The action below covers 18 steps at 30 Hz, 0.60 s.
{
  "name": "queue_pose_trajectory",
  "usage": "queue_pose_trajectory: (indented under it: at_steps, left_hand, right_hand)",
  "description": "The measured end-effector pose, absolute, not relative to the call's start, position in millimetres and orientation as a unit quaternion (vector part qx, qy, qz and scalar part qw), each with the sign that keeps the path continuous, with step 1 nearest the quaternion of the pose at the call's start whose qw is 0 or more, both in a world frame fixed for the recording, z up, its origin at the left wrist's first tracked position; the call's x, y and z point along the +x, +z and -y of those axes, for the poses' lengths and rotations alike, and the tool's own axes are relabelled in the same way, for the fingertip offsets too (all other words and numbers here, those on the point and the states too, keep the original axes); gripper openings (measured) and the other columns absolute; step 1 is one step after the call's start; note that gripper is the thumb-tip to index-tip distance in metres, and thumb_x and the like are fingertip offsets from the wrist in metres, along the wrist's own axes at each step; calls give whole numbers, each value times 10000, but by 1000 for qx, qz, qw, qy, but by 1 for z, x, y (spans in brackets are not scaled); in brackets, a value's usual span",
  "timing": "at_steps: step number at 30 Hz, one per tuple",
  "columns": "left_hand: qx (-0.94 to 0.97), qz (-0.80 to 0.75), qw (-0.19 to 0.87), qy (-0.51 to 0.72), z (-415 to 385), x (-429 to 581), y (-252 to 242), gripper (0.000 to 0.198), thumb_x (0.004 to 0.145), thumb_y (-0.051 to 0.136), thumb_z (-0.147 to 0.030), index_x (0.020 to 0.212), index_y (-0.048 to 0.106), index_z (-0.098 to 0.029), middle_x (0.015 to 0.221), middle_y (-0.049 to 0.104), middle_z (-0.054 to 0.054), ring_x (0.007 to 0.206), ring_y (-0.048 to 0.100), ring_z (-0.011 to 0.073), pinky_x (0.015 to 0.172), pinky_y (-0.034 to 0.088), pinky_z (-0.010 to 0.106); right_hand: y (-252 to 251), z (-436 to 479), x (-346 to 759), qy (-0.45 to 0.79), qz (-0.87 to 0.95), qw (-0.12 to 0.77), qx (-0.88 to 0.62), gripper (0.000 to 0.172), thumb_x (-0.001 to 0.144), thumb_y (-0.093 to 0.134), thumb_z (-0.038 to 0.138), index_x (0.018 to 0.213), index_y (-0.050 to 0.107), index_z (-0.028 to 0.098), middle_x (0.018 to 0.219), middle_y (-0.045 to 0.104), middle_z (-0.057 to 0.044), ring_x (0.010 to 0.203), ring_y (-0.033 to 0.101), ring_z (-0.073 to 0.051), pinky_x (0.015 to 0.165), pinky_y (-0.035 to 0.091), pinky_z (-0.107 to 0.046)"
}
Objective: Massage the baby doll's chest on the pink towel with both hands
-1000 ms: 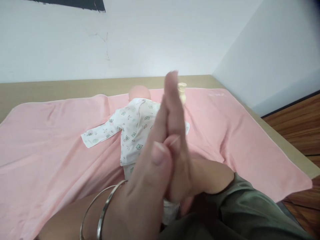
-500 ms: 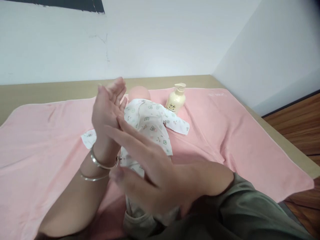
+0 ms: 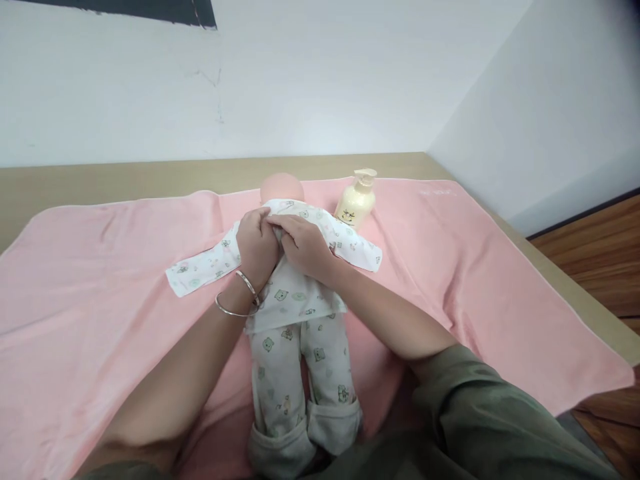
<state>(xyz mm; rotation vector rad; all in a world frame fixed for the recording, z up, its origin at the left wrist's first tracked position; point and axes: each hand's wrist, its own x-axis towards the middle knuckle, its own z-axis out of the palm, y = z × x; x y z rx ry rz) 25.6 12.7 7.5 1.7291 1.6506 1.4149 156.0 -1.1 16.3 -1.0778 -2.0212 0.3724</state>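
Observation:
A baby doll with a smooth pink head [image 3: 283, 187] lies on a pink blanket, dressed in a white printed shirt [image 3: 300, 293] and matching trousers [image 3: 280, 380] with turned-up cuffs. At the upper middle of the shirt my two hands meet. My left hand [image 3: 257, 243], with two thin bangles [image 3: 240, 307] at its wrist, has its fingers curled down on the fabric. My right hand [image 3: 305, 243] bends its fingers against the same spot, touching the left. The fingertips and the cloth pinched under them are partly hidden. Both shirt sleeves are spread out sideways.
A cream pump bottle [image 3: 356, 200] stands by the doll's right-hand sleeve in view. The pink blanket [image 3: 425, 267] covers most of the wooden table [image 3: 400, 163], which meets a white wall [image 3: 320, 80] behind. A wood-grain panel [image 3: 595, 253] is at the right.
My hands were raised before me, palms near each other with fingers stretched. They have come down and forward onto the shirt's upper part, fingers now bent.

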Motion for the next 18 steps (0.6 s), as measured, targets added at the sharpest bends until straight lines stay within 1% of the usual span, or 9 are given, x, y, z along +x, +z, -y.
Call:
queue_pose_trajectory:
  at_steps: [3,5,8,11,14,16,18]
  left_hand:
    - [638,-584,153,478,-8,22,5,349,912,416,-249,1080,715,-181,1187,759,128,1168,676,283,1103,523,468]
    - [654,-586,149,455,-3,18,5,395,905,418,-253,1154,715,-178,1255,753,118,1216,665,276,1125,513,459]
    - [681,-583,160,412,1,14,6,471,926,412,-301,1284,685,-166,1417,694,118,1350,605,281,1220,448,478]
    - [702,-580,168,377,-1,11,5,546,947,388,-365,1367,647,-131,1522,619,141,1452,529,303,1295,354,509]
    - [713,-586,161,349,-6,10,4,583,951,365,-396,1400,622,-128,1571,572,148,1509,465,322,1319,299,536]
    - [718,-588,153,338,-9,11,3,583,956,346,-402,1398,616,-137,1569,571,149,1507,463,322,1315,301,543]
    - [724,-588,144,332,-11,11,3,577,955,324,-377,1388,616,-130,1547,584,161,1476,494,321,1297,328,544]
  right_hand:
    - [11,-5,165,129,826,391,-384,464,941,394,102,1266,707,210,1354,752,-63,1304,668,-189,1201,527,-406]
    - [7,-10,172,113,837,383,-373,466,958,389,132,1294,706,189,1390,735,-71,1353,641,-188,1241,493,-414]
    - [5,-20,183,103,837,352,-406,456,998,415,216,1353,695,153,1484,674,-103,1448,572,-214,1304,414,-449]
    - [11,-23,187,107,826,289,-473,511,1026,430,274,1478,606,114,1624,538,-131,1551,457,-269,1343,330,-503]
    - [21,-5,177,84,804,224,-544,596,1052,406,280,1589,446,25,1709,372,-218,1624,310,-366,1341,271,-585]
    - [25,16,164,53,797,198,-568,619,1064,406,284,1598,399,-29,1698,346,-290,1620,297,-415,1329,274,-601]
    - [28,36,151,21,811,188,-554,601,1064,404,264,1581,421,-42,1682,367,-304,1613,316,-411,1335,269,-580]
